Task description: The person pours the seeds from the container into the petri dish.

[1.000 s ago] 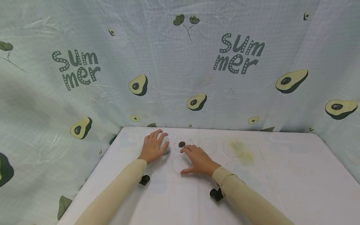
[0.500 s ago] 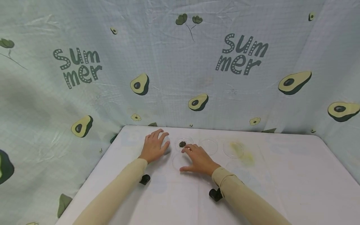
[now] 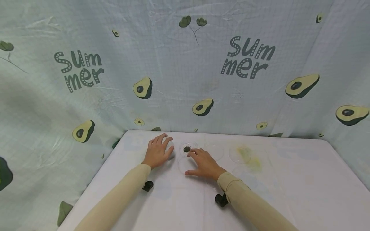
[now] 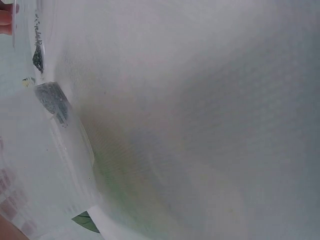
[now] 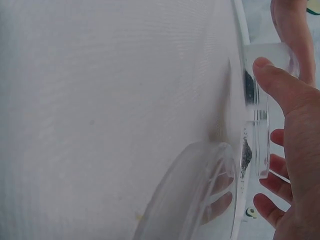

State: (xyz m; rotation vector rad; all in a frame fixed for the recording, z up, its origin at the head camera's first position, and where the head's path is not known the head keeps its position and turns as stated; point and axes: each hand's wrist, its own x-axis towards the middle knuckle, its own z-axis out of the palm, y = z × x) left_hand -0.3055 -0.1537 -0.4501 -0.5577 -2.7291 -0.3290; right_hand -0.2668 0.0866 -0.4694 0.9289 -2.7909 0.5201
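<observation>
My left hand (image 3: 157, 150) grips a clear container (image 4: 70, 145) with dark, crumbly material (image 4: 52, 102) near its base. Its fingers show partly through the clear wall in the left wrist view. My right hand (image 3: 203, 163), thumb and fingers spread apart, holds a clear round dish (image 5: 262, 145) by its edge, seen nearly edge-on in the right wrist view. Just beyond that dish, a clear petri dish (image 3: 180, 148) on the table carries a small heap of dark, dried-looking bits (image 3: 187, 149). The right index fingertip lies close to the heap in the head view.
More clear round dishes stand on the white table (image 3: 289, 186), including one at the back (image 3: 222, 153) and another farther right (image 3: 231, 157). A yellow-green stain (image 3: 254, 163) marks the cloth there. Behind the table hangs a curtain (image 3: 173, 57) printed with avocados.
Both hands stay almost where they were. My right thumb and the held dish have shifted slightly away from me; the view itself tilts a little.
</observation>
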